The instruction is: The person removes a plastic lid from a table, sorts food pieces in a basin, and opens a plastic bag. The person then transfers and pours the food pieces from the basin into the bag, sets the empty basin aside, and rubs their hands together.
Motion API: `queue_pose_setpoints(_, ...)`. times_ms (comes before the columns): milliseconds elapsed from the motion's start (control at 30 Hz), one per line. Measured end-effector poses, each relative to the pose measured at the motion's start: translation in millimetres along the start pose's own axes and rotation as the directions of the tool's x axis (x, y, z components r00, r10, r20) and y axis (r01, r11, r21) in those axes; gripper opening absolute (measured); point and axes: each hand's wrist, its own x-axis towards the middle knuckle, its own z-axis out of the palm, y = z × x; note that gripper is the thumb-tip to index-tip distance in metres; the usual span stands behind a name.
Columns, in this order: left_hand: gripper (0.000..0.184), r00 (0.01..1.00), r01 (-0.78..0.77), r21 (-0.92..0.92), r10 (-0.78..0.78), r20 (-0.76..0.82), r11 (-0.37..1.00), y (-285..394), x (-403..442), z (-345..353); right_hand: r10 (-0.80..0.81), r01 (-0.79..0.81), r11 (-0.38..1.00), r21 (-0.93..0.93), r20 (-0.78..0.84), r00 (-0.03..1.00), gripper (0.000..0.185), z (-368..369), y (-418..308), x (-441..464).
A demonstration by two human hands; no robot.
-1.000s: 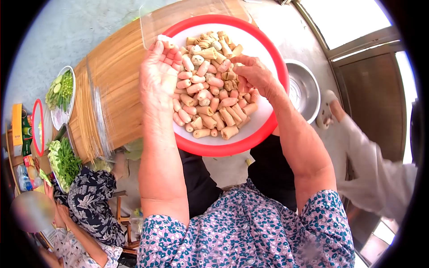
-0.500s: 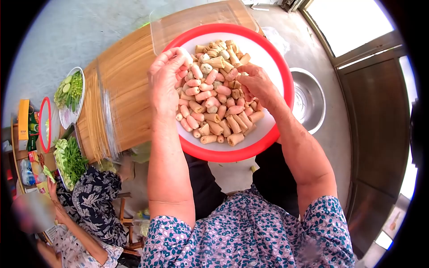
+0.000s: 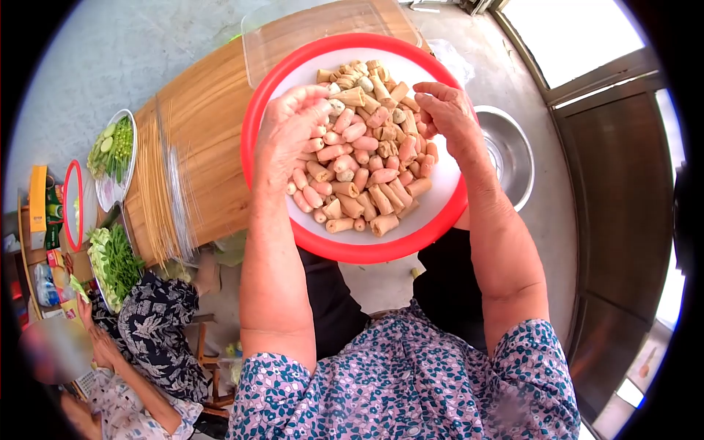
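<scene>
A white basin with a red rim (image 3: 354, 254) sits at the centre, above my knees. Inside it is a heap of pink sausage pieces (image 3: 354, 132), tan rolled pieces (image 3: 383, 224) and a few pale speckled balls (image 3: 336, 107). Over the basin's left side is my left hand (image 3: 292, 132), its fingers curled together beside the heap; what they hold, if anything, is hidden. My right hand (image 3: 449, 117) hovers at the upper right of the basin, thumb and fingers bent towards each other, and a thing between them cannot be made out.
The wooden table (image 3: 213, 132) bears thin skewers (image 3: 155, 191), a clear plastic tray (image 3: 253, 51) and plates of greens (image 3: 117, 268). A metal bowl (image 3: 519, 158) stands on the floor at right. Another person (image 3: 158, 330) sits lower left, near a red-rimmed container (image 3: 79, 205).
My right hand has lifted from the heap towards the basin's upper right. My left hand has come lower and further over the basin. The walking person at right has left view.
</scene>
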Motion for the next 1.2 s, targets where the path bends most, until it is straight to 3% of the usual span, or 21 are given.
queue_pose_setpoints(67,0.027,0.99,-0.044,-0.139,0.025,-0.137,0.989,2,0,-4,-0.084,0.078,0.993,-0.085,-0.075,0.994,0.036,-6,6,2)
queue_pose_setpoints(100,0.028,0.963,-0.069,-0.055,0.052,-0.263,0.996,2,0,-7,-0.089,0.08,0.993,-0.086,-0.104,0.991,0.036,-9,7,3)
queue_pose_setpoints(133,0.028,0.961,-0.063,-0.05,0.047,-0.273,0.997,2,0,-10,-0.095,0.085,0.993,-0.086,-0.132,0.987,0.036,-12,6,4)
queue_pose_setpoints(233,0.028,0.923,-0.11,-0.316,-0.02,-0.383,0.942,1,-3,-21,-0.073,0.064,0.996,-0.066,-0.148,0.986,0.037,-18,7,-2)
queue_pose_setpoints(367,0.025,0.891,-0.127,-0.431,-0.088,-0.445,0.893,-2,-4,-32,-0.085,0.067,0.985,-0.161,-0.107,0.991,0.036,-13,4,-8)
queue_pose_setpoints(533,0.025,0.881,-0.121,-0.467,-0.122,-0.457,0.876,-1,-7,-37,-0.094,0.073,0.965,-0.252,-0.072,0.993,0.035,-10,4,-7)
queue_pose_setpoints(1067,0.027,0.872,-0.135,-0.506,-0.141,-0.469,0.852,-20,-19,-56,-0.09,0.086,0.97,-0.225,-0.009,0.996,0.034,-14,16,-12)
queue_pose_setpoints(1200,0.028,0.866,-0.166,-0.543,-0.142,-0.479,0.823,-29,-31,-65,-0.117,0.108,0.948,-0.3,-0.013,0.993,0.034,-17,25,-19)
